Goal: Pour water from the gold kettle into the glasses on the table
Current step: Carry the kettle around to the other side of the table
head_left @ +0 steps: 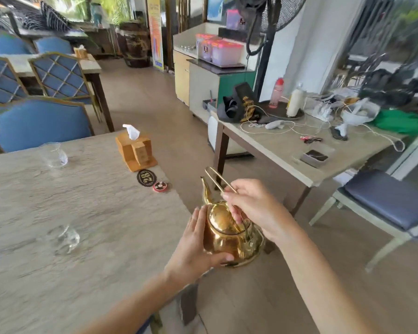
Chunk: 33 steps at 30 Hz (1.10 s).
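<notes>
The gold kettle point(223, 231) is held in the air just off the right edge of the stone-topped table point(87, 213), its spout pointing away from me. My left hand point(196, 247) cups the kettle's left side and base. My right hand point(253, 206) grips the thin gold handle above the lid. One clear glass point(67, 238) stands near the table's middle, blurred. A second clear glass point(53, 154) stands at the far left of the table.
A wooden tissue box point(135, 150), a "28" number plaque point(146, 178) and a small round red tin point(160, 186) sit by the table's right edge. Blue chairs point(39, 124) stand behind it. A cluttered side table point(299, 141) and grey chair point(386, 201) are to the right.
</notes>
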### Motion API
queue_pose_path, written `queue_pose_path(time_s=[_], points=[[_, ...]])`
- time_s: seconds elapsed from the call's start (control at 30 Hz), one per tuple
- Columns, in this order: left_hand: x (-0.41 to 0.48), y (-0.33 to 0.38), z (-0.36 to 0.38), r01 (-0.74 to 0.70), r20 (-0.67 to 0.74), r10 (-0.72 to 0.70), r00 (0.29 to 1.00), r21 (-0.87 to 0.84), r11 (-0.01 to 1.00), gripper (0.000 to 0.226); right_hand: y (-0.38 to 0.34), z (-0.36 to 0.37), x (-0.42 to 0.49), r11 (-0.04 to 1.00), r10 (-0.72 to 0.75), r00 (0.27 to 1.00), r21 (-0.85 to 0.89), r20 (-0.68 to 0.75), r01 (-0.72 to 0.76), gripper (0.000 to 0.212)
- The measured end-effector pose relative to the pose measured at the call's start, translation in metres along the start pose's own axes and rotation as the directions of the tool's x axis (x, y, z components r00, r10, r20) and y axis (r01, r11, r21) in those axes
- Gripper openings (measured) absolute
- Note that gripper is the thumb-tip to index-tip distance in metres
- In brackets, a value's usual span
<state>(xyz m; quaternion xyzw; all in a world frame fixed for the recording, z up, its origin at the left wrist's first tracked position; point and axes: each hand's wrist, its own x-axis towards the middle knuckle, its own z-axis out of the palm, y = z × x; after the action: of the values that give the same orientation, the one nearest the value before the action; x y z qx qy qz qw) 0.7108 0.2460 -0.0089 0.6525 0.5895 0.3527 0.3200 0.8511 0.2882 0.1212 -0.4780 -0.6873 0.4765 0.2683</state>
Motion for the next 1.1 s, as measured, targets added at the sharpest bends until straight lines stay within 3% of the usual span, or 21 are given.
queue_pose_path(time_s=[0.23,0.5,0.83,1.1], points=[[0.081,0.043,0.079,0.010,0.061,-0.008,0.998,-0.045,0.999,0.127,0.051,-0.104,0.033,0.997,0.009,0.999,0.081,-0.043,-0.005,0.015],[0.192,0.017,0.114,0.091,0.010,-0.091,0.996,-0.089,0.992,0.134,0.101,-0.168,0.137,0.989,-0.037,0.999,0.146,0.038,0.031,0.010],[0.348,-0.023,0.083,0.298,-0.230,-0.319,0.919,-0.123,0.947,0.134,0.098,-0.196,0.338,0.990,-0.091,0.949,0.130,0.301,0.053,0.011],[0.457,-0.053,0.008,0.327,-0.412,-0.366,0.835,-0.163,0.931,0.119,0.063,-0.179,0.501,0.968,-0.202,0.874,0.224,0.441,0.111,0.009]])
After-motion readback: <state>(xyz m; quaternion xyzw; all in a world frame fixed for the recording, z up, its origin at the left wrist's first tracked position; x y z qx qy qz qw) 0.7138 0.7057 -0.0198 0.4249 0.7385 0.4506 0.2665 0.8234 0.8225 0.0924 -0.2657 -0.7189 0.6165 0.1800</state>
